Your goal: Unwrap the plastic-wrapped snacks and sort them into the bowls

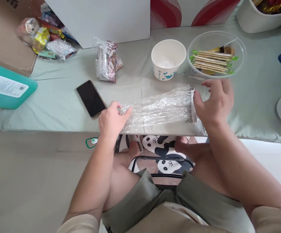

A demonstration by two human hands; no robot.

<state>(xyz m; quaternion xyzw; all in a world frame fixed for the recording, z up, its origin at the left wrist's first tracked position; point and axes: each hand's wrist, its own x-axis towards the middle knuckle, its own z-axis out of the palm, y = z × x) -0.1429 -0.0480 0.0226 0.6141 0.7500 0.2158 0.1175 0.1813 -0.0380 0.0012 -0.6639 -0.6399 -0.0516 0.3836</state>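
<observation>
A long crumpled sheet of clear plastic film [159, 108] lies across the cloth near the front edge, with a pale strip at its right end. My left hand [112, 118] rests at the film's left end, thumb and fingers apart. Just beyond the other end, my right hand [216, 100] hovers with its thumb and fingers spread, holding nothing I can see. Behind the film stand a white paper cup [168, 60] and a clear round plastic bowl [242, 55]. Thin stick-shaped snacks [211, 62] with green ends lie in that bowl.
A phone [91, 98] lies beside my left hand, and wrapped snack packs [107, 61] lie behind it. Further left are a cardboard box [6, 35] with spilled packets and a teal container [9, 85]. A white tub [259, 19] stands at the back right.
</observation>
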